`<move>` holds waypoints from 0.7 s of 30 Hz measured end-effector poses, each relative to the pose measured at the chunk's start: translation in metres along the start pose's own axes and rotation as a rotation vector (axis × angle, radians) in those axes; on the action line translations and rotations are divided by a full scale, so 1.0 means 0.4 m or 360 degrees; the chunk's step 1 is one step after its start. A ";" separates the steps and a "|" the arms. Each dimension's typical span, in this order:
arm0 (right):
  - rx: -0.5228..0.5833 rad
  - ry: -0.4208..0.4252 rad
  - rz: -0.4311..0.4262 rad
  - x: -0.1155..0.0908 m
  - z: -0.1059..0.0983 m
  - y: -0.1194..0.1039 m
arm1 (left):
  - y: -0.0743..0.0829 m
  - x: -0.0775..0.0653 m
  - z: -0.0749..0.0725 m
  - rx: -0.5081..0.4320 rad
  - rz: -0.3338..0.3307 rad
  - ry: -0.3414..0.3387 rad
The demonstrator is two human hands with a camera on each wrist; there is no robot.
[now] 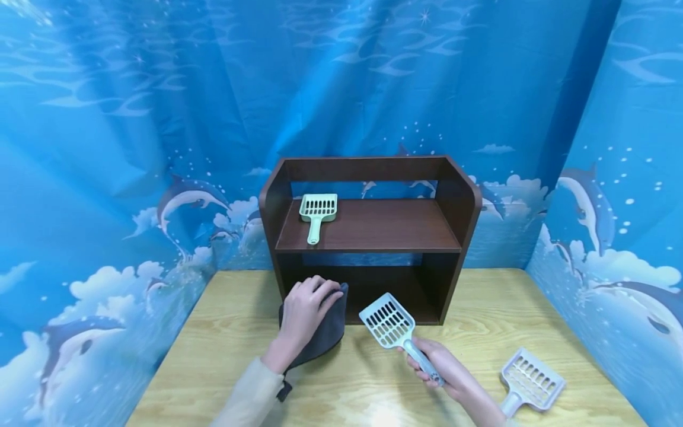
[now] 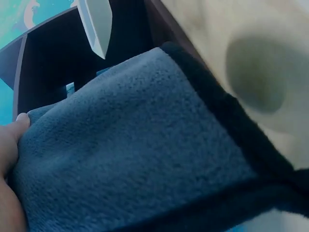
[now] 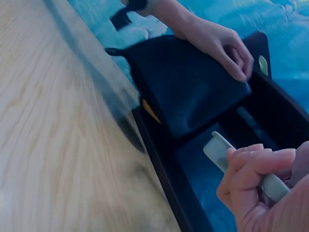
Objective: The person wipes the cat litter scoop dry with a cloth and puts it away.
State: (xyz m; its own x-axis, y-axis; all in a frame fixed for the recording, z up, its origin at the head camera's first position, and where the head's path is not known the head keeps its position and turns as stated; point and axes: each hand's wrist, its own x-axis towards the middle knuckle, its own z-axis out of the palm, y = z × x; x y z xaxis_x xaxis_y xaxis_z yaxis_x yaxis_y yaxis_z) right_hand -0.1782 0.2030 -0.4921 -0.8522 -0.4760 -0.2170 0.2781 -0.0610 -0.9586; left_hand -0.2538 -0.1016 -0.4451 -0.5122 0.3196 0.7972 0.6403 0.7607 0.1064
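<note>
From the head, the left hand (image 1: pixel 306 314) pinches a dark cloth (image 1: pixel 335 326) at the near left of the shelf unit (image 1: pixel 384 222); right of it, the right hand (image 1: pixel 434 359) is clamped round the pale blue scoop (image 1: pixel 407 342). Sagging, limp cloth could snag the scoop's head. From the left wrist, cloth blocks much and the left hand is cut off. From the right wrist, fingers partly hide the handle.

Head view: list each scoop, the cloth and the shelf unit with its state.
Dark cloth: held in the left grip
Blue scoop: held in the right grip
Green scoop: lying on the upper shelf
Lavender scoop: lying on the table
Shelf unit: upright, open-fronted
</note>
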 end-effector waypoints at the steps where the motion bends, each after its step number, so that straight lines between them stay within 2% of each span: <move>1: -0.0020 0.0013 0.0002 0.009 0.011 -0.004 | 0.002 0.011 -0.001 0.0048 0.0041 0.0017; 5: -0.0064 0.0061 0.0001 0.039 0.055 -0.020 | 0.028 0.048 -0.002 0.0128 0.0179 0.0090; 8: -0.0076 0.0075 -0.0010 0.057 0.078 -0.030 | 0.060 0.062 0.009 0.0095 0.0253 0.0135; 12: -0.0099 0.0094 -0.0037 0.075 0.097 -0.045 | 0.101 0.062 0.039 0.0035 0.0320 0.0155; 16: -0.0133 0.0115 -0.0073 0.088 0.109 -0.063 | 0.129 0.048 0.073 0.0035 0.0346 0.0088; 21: -0.0167 0.0191 -0.0105 0.089 0.110 -0.079 | 0.143 0.026 0.097 -0.0011 0.0307 -0.0064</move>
State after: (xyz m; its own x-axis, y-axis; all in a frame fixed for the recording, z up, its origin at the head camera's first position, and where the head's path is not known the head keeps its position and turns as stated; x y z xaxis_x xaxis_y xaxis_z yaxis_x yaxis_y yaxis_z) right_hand -0.1979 0.1492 -0.4613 -0.9156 -0.3655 -0.1675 0.1776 0.0061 -0.9841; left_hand -0.2449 -0.0327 -0.4538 -0.4018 0.4814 0.7790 0.7327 0.6793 -0.0419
